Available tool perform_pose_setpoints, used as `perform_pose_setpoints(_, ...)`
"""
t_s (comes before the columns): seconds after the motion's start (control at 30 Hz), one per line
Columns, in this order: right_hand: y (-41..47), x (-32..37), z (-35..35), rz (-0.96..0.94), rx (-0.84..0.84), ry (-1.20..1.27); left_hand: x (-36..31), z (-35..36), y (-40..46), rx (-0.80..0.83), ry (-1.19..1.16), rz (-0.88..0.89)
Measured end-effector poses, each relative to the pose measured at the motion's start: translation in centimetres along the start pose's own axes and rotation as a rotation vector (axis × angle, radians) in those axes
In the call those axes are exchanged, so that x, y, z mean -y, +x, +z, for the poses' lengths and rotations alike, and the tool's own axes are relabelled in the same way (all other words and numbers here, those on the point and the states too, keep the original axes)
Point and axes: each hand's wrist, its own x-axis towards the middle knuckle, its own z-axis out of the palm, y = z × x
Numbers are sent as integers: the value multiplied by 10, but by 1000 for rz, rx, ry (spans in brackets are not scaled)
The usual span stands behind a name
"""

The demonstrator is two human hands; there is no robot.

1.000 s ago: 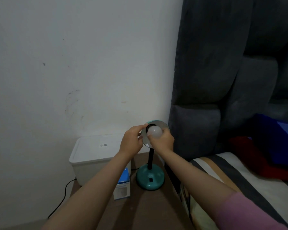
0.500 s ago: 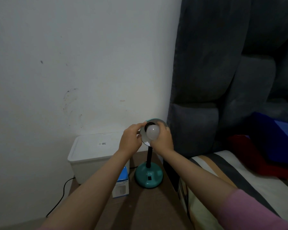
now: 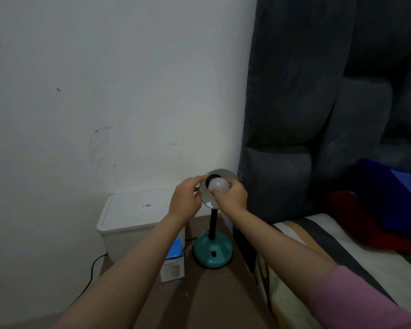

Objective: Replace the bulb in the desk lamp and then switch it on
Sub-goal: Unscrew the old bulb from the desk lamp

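Brown tabletop (image 3: 207,293), round frosted bulb (image 3: 218,185), right hand (image 3: 231,198) gripping

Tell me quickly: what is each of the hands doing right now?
Left hand: grips the lamp shade rim.
Right hand: grips the bulb.

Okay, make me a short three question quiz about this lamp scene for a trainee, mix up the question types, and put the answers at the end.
1. True or false: the lamp's bulb is glowing.
2. Which hand has its grip on the bulb? A) left hand B) right hand C) neither
3. Fill in: the small blue and white box stands between the white lidded bin and the lamp's teal ____.

Key
1. False; it looks unlit.
2. B; the left hand holds the lamp shade at its rim.
3. Base.
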Motion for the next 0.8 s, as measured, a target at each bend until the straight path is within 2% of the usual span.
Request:
perform_pose_setpoints(0.27,2,-8,1,-112,-8,-70,-3,-1,0,3,1,3)
perform_pose_setpoints(0.47,-3,-16,-5,-414,83,-359,-4,-1,1,-1,3,-11)
perform_pose_setpoints(0.8,-10,-28,-27,-364,33,-264,-3,-1,0,6,-1,-1)
